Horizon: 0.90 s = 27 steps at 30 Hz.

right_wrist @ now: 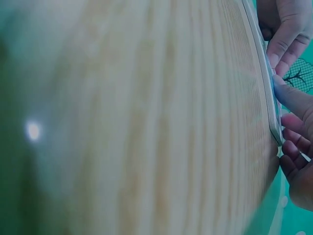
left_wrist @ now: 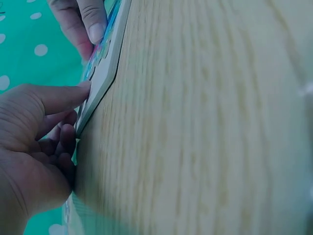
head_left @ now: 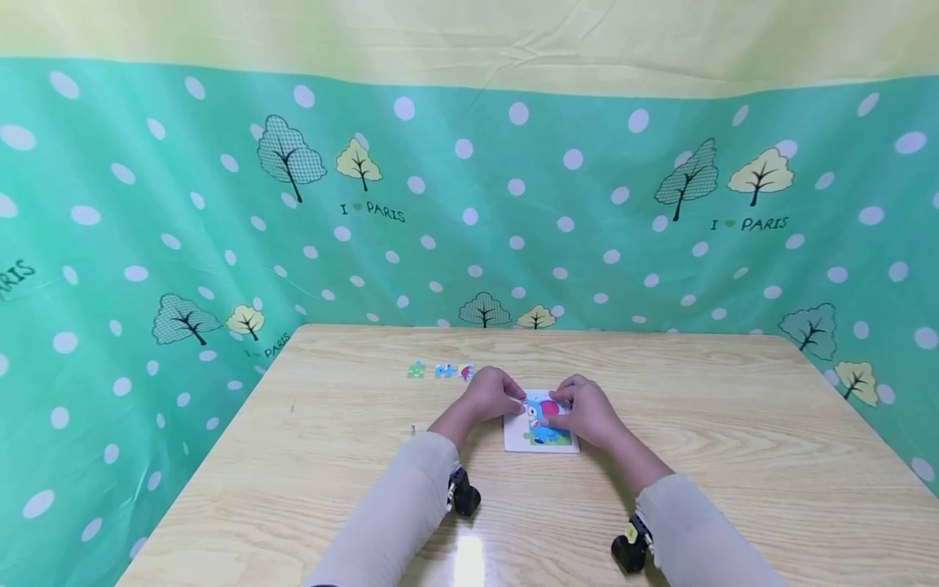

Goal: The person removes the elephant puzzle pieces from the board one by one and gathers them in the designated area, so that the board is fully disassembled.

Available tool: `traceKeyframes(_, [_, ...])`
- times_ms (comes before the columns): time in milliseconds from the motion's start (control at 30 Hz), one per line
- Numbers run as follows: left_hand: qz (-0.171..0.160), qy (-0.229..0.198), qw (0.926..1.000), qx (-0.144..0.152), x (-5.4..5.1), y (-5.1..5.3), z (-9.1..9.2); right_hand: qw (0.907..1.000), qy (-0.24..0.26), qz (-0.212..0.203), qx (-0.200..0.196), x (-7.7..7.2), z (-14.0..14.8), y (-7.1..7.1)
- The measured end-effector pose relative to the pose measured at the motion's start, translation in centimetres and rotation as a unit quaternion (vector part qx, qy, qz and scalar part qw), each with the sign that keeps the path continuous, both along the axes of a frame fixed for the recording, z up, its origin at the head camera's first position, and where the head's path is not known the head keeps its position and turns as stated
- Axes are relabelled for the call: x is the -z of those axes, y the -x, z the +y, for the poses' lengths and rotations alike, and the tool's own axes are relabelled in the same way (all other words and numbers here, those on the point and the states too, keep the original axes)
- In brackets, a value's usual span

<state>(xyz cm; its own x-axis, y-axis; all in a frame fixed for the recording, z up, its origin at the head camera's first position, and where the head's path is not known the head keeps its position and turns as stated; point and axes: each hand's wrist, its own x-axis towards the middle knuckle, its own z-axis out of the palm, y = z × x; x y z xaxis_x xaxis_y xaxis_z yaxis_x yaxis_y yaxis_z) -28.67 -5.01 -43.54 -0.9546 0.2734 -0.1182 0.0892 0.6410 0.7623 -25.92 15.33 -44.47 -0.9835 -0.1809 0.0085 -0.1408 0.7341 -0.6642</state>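
Observation:
A small jigsaw puzzle board (head_left: 516, 440) with a pale frame lies on the table. Assembled pieces on it show a blue character (head_left: 539, 412) with pink and green parts. My left hand (head_left: 490, 395) grips the board's upper left edge, its thumb (left_wrist: 68, 97) on top and the other fingers curled beside the rim. From the right, my right hand (head_left: 589, 410) rests its thumb and forefinger on the picture, spread apart; its other fingers (right_wrist: 296, 142) bend near the board's edge. Both hands partly cover the picture, so some pieces are hidden.
Loose puzzle pieces lie in a row behind the left hand: a green one (head_left: 416, 370), a blue one (head_left: 444, 371) and a pink-and-blue one (head_left: 466, 372). A small thin object (head_left: 413, 430) sits left of the left forearm. A dotted green curtain (head_left: 469, 244) hangs behind the wooden table (head_left: 352, 391).

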Motion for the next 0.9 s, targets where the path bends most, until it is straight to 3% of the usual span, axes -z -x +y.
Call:
traceKeyframes(333, [0.018,-0.034,0.9993,-0.001,0.44,0.05,-0.08,1.0,0.0,-0.004,0.006,0.18,-0.05,0.06])
traceKeyframes(467, [0.035,-0.032,0.9989,0.007,0.51,0.08,-0.22,1.0,0.002,-0.006,0.007,0.17,-0.03,0.06])
traceKeyframes(700, [0.038,-0.075,0.9958,0.035,0.64,0.05,-0.16,1.0,0.006,-0.006,0.005,0.1,0.01,0.01])
traceKeyframes(900, [0.052,-0.046,0.9964,0.048,0.76,0.09,-0.01,0.9999,0.007,-0.008,0.006,0.07,0.06,-0.01])
